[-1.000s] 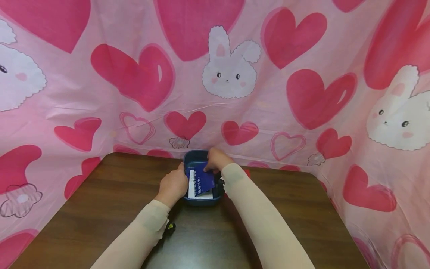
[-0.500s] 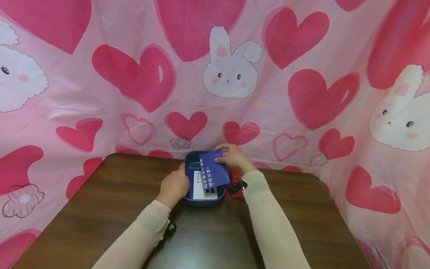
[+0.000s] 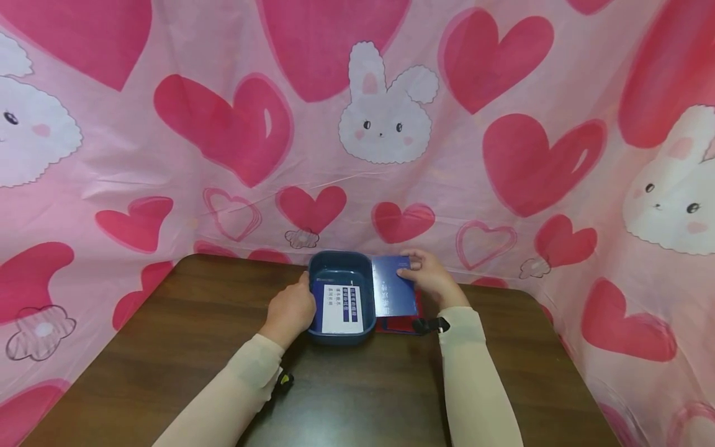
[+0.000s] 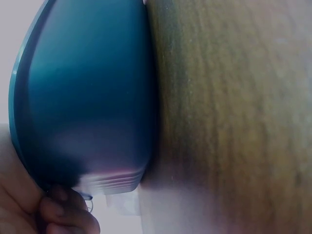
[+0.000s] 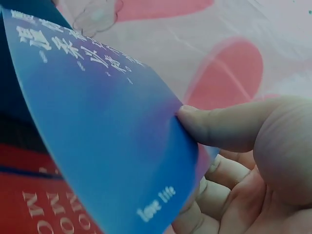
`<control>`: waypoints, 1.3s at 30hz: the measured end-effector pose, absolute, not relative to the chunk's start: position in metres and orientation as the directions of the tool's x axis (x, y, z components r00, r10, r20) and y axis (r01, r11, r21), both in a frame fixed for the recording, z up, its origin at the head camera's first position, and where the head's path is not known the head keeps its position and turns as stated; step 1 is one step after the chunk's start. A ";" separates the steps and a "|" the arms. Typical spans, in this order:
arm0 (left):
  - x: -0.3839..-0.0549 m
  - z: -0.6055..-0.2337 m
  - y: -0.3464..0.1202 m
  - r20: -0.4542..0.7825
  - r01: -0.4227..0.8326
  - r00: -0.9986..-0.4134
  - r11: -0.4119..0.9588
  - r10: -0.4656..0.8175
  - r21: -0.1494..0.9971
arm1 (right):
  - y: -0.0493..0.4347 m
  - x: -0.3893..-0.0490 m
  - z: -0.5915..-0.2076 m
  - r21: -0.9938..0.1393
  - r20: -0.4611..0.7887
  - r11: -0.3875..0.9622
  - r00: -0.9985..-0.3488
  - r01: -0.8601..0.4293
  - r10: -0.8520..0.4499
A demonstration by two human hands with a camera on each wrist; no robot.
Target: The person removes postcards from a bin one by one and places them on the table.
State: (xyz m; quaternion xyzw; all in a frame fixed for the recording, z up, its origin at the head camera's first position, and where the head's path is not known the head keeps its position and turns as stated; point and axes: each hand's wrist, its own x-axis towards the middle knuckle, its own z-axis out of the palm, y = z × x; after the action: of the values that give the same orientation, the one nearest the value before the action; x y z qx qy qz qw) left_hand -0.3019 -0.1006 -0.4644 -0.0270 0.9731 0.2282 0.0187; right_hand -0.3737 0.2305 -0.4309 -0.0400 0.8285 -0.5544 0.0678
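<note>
A dark blue plastic bin [image 3: 342, 339] stands on the table, holding a white card [image 3: 342, 310] with blue blocks of text over a blue card [image 3: 318, 307]. My left hand [image 3: 289, 309] grips the bin's left rim; in the left wrist view its fingertips [image 4: 63, 212] curl at the rim. Just right of the bin, my right hand [image 3: 430, 276] pinches a blue card [image 3: 393, 288] by its edge, thumb on top and fingers beneath. White characters and the words "love life" are printed on this card [image 5: 112, 126], which bends slightly in the right wrist view.
Below the held card, red cards [image 3: 399, 324] with white lettering lie on the table beside the bin, partly covered by it. The brown wooden table [image 3: 346, 397] ends at a pink cloth backdrop [image 3: 385, 180] with hearts and rabbits.
My right hand has lifted the blue card out of the bin and carried it right, over the red cards. The white card in the bin is now uncovered. My left hand has stayed at the rim.
</note>
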 end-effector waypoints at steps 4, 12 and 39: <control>-0.302 -0.465 -0.101 -0.049 -0.074 -0.997 0.892 -0.058 0.447 | 0.239 -0.372 -0.435 -0.925 -0.072 0.379 -0.986 0.010 -0.150; -0.302 -0.468 -0.103 -0.055 -0.078 -0.997 0.887 -0.059 0.456 | 0.263 -0.370 -0.440 -0.939 -0.103 0.340 -0.984 0.048 -0.146; -0.304 -0.466 -0.099 -0.063 -0.071 -0.997 0.887 -0.048 0.457 | 0.287 -0.371 -0.473 -0.875 -0.218 0.463 -0.970 0.146 -0.106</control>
State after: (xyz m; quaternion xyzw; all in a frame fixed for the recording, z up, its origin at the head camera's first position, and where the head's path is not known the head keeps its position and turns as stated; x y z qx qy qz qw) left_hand -0.3036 -0.0995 -0.4658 -0.0308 0.9709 0.2360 0.0247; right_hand -0.3713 0.2866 -0.4728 0.0117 0.8465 -0.5182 0.1214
